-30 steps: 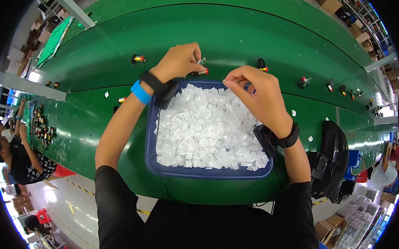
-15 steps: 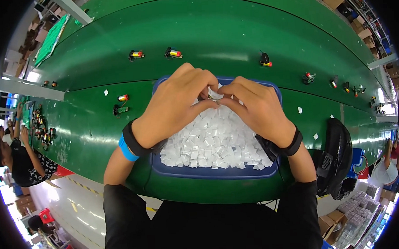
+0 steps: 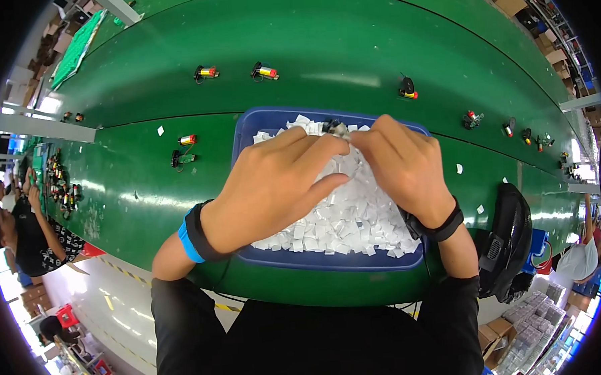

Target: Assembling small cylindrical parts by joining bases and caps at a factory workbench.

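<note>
Part: small dark piece (image 3: 335, 127) at far rim of blue tray (image 3: 330, 261), over white paper squares (image 3: 342, 219).
L hand (image 3: 274, 188): fingertips pinch it from left.
R hand (image 3: 407, 169): pinches from right — I see both equally near.
Axis: too small to tell — looks left-right.
</note>
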The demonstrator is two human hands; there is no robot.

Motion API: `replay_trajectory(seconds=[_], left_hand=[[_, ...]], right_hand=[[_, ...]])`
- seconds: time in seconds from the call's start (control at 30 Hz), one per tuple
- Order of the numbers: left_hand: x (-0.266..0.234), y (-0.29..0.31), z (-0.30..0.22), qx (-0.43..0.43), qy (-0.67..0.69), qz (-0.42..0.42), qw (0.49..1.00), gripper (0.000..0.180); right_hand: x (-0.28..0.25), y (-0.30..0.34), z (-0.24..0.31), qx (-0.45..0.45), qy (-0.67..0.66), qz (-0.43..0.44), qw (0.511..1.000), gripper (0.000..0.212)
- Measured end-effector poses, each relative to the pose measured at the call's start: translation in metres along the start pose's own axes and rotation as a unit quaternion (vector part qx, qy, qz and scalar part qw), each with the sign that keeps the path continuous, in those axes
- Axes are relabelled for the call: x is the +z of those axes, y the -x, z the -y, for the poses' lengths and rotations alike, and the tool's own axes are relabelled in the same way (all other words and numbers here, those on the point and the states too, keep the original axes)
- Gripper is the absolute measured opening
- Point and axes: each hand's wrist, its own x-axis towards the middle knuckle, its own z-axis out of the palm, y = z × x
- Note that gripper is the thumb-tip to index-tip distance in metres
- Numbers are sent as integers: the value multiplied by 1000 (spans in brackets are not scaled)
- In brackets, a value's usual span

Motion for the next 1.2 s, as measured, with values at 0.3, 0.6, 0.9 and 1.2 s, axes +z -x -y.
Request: replay_trajectory(seconds=[0.3,0.6,0.9,1.2], left_hand=[[-26,-16,42,-265,188,37,945,26],[-2,-17,50,-284,482,127,819,34],[0,-10,39,-216,301,102,923,25],[5,-7,41,-172,271,60,945,24]], right_hand=[[-6,-5,2,-25,11,-37,999,21],[6,-2,3,0,-12,-52,999,20],[3,-2,3,236,-273,0,933,14],[-10,-3,-5,219,-201,87,951,26]])
